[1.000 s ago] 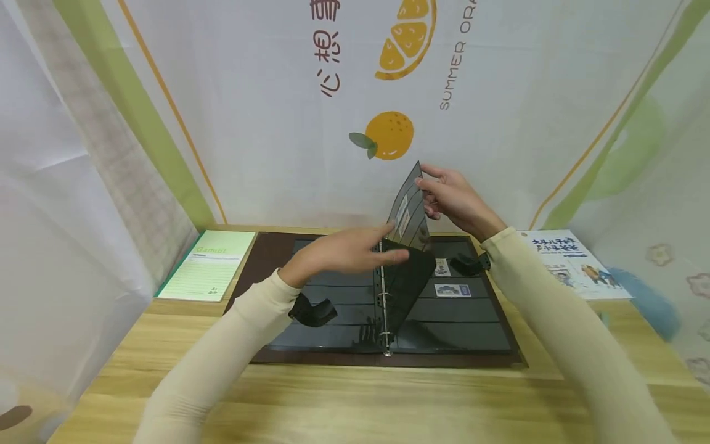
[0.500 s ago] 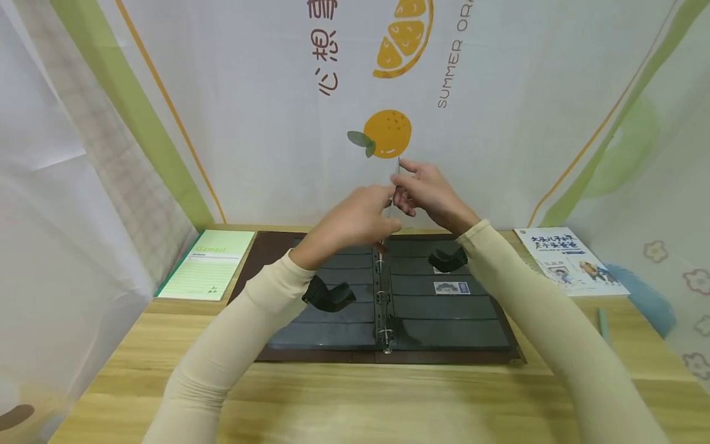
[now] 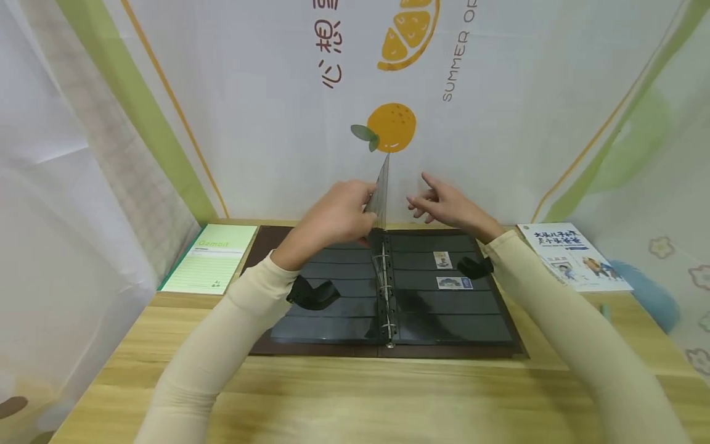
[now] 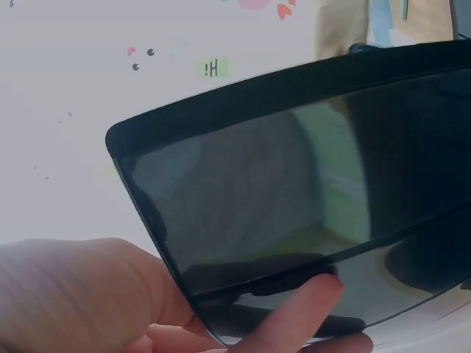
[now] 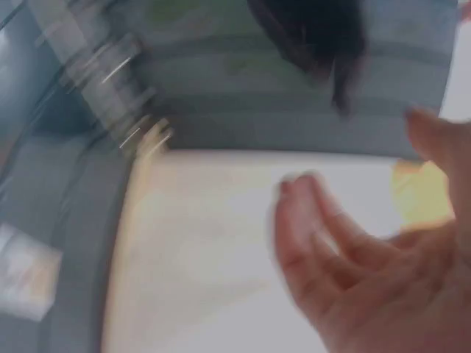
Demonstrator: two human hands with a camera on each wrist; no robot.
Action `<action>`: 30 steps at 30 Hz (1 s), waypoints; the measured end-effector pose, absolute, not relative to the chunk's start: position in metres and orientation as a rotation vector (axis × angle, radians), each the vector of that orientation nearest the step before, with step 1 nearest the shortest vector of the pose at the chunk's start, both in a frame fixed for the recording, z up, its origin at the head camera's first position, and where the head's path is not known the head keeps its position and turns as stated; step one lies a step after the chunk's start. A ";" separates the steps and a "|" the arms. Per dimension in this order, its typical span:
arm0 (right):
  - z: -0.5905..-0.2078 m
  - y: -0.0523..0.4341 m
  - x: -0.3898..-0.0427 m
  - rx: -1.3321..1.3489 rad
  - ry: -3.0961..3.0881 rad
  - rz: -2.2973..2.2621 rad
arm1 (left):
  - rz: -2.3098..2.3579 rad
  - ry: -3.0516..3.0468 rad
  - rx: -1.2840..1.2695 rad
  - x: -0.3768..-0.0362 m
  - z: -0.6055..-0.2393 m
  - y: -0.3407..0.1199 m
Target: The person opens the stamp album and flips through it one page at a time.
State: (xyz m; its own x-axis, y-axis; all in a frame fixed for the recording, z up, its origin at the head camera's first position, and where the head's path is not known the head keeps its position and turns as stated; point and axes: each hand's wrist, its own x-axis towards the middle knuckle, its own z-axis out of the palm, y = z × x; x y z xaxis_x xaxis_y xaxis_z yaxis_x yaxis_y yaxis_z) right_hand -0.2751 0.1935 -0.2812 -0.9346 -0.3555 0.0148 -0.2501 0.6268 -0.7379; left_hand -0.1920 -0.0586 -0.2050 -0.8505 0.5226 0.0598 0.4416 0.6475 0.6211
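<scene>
A brown ring binder (image 3: 266,246) lies open on the wooden table, filled with black stamp pages. One dark page (image 3: 381,191) (image 4: 294,198) stands upright over the rings, seen edge-on. My left hand (image 3: 338,216) (image 4: 243,323) holds that page near its top edge. My right hand (image 3: 444,206) (image 5: 353,272) hovers just right of the page with fingers loosely spread, touching nothing. Two stamps (image 3: 453,282) sit in pockets on the right-hand page. The right wrist view is blurred.
A green notepad (image 3: 211,266) lies left of the binder. A white booklet (image 3: 574,256) lies at the right. A printed cloth backdrop (image 3: 499,123) closes in the back and sides. Bare wooden table (image 3: 355,394) runs along the front.
The page swung from leaning right to upright. My left hand rose and took hold of it. My right hand let go and drew away to the right.
</scene>
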 end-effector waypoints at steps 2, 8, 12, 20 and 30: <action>-0.301 0.212 -0.275 -0.562 2.749 -0.909 | 0.984 2.735 0.799 -0.193 -0.206 -0.063; -0.360 0.263 -0.265 -0.569 2.613 -0.346 | 0.900 2.772 0.740 -0.195 -0.208 -0.076; -0.379 0.275 -0.262 -0.497 2.572 -0.322 | 0.842 2.785 0.691 -0.194 -0.211 -0.084; -0.380 0.271 -0.265 -0.454 2.547 -0.370 | 0.846 2.790 0.593 -0.197 -0.223 -0.118; -0.382 0.268 -0.267 -0.450 2.537 -0.390 | 0.867 2.726 0.446 -0.204 -0.253 -0.161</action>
